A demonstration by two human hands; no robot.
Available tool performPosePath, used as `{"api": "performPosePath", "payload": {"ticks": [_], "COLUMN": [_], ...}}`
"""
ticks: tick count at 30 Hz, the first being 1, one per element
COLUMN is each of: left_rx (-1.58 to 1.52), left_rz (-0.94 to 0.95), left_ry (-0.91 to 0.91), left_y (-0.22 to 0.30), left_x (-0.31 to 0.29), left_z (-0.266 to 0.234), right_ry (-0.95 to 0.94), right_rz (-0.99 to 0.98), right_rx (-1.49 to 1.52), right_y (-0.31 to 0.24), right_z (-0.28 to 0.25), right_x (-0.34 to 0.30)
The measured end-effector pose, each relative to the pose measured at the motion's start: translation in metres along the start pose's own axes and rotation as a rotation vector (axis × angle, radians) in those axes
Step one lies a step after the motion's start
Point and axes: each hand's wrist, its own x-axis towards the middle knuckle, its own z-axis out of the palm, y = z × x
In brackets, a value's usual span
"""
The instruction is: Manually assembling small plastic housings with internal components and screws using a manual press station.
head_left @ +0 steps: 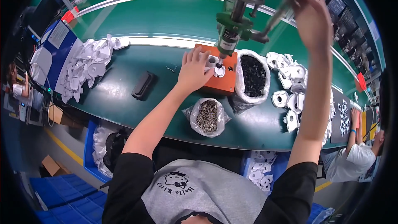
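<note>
A green hand press (232, 29) stands over an orange block (217, 84), its tip down on a white plastic part (219, 71) seated there. My left hand (194, 69) rests at the block's left side, thumb and forefinger to either side of the white part, steadying it. Raised high at the right, my right hand (309, 14) is closed around the press lever (282, 12), near its red end. Close in front of the block sits a clear bag of screws (207, 117). Right beside it is a white bag of small black parts (253, 76).
White plastic parts are heaped at the left (87, 68) and right (295, 87) of the green table (166, 112). A black case (143, 86) lies left of my forearm. Behind runs a green conveyor belt (153, 14). Another person (352, 159) works at the far right.
</note>
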Motion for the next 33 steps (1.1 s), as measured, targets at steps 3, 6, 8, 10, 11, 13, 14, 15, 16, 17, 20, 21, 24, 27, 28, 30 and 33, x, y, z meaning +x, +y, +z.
{"api": "performPosePath", "payload": {"ticks": [3, 6, 8, 10, 11, 13, 14, 15, 16, 17, 20, 21, 24, 27, 28, 30, 33], "left_rx": [0.026, 0.001, -0.042, -0.045, -0.084, -0.117, -0.163, -0.173, -0.274, -0.359, -0.266, -0.195, -0.283, -0.414, -0.402, -0.717, -1.212], "left_rz": [-0.016, -0.04, -0.008, -0.007, 0.01, 0.004, -0.007, 0.014, -0.03, -0.084, -0.036, -0.025, -0.275, -0.378, -0.373, -0.574, -0.779], "left_ry": [-0.102, -0.144, -0.142, -0.113, -0.088, -0.074, -0.058, -0.063, -0.029, 0.012, 0.127, 0.179, 0.188, 0.261, 0.286, 0.304, 0.406], "left_y": [0.0, 0.002, 0.013, 0.002, -0.001, -0.003, -0.006, -0.001, 0.002, 0.001, -0.005, -0.003, 0.003, -0.02, -0.035, -0.058, -0.09], "left_x": [0.007, 0.011, 0.018, 0.011, 0.011, 0.011, 0.012, 0.016, 0.017, 0.016, 0.017, 0.017, 0.018, 0.02, 0.016, 0.009, -0.009], "left_z": [0.008, 0.007, 0.01, 0.0, 0.002, 0.004, 0.007, 0.008, 0.005, -0.002, 0.002, 0.001, -0.015, -0.017, -0.02, -0.026, -0.029], "right_ry": [-0.066, -0.036, -0.583, -0.067, -0.04, -0.098, -0.116, -0.114, -0.147, -0.199, -0.104, -0.124, -0.088, -0.005, 0.016, 0.046, 0.064], "right_rz": [0.182, 0.335, 0.162, 0.394, 0.297, 0.169, 0.113, 0.12, 0.156, 0.16, 0.349, 0.408, 0.346, 0.299, 0.302, 0.318, 0.304], "right_rx": [-0.019, 0.059, 0.529, -0.057, -0.139, -0.565, -0.792, -1.071, -1.2, -1.292, -1.599, -1.558, -1.579, -1.536, -1.531, -1.524, -1.53], "right_y": [0.05, 0.11, 0.146, 0.104, 0.097, 0.079, 0.079, 0.078, 0.076, 0.079, 0.078, 0.078, 0.076, 0.069, 0.07, 0.071, 0.076], "right_z": [-0.011, -0.028, -0.078, -0.063, -0.077, -0.119, -0.142, -0.172, -0.191, -0.207, -0.219, -0.22, -0.204, -0.196, -0.194, -0.195, -0.195], "right_x": [0.045, 0.056, 0.052, -0.001, -0.02, -0.067, -0.094, -0.125, -0.153, -0.181, -0.267, -0.289, -0.326, -0.34, -0.343, -0.345, -0.343]}}
